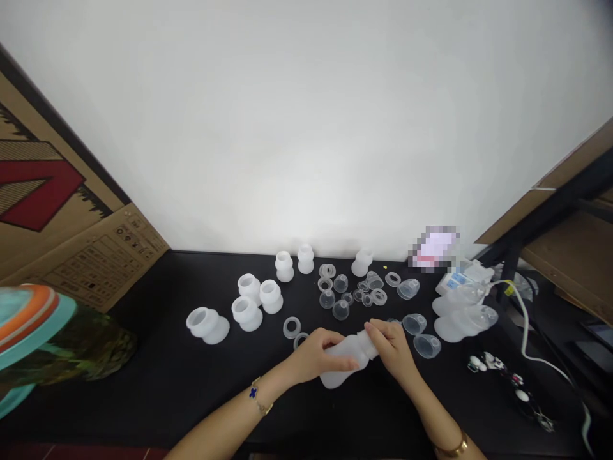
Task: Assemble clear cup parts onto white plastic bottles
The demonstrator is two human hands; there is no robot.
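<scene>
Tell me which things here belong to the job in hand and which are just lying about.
Job: frosted silicone bottle-shaped piece, held by left hand and right hand; clear plastic cups; translucent rings; frosted silicone bulb-shaped pieces.
Lying about: cardboard box; white cable; teal-and-orange object.

frosted plastic bottle (336, 379), held tilted, wide base lower left, neck upper right

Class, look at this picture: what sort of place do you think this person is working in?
Probably a makeshift workroom, perhaps for sorting or assembling small goods: many translucent plastic parts lie on a black table, and a flattened cardboard carton leans against a plain white wall.
</scene>
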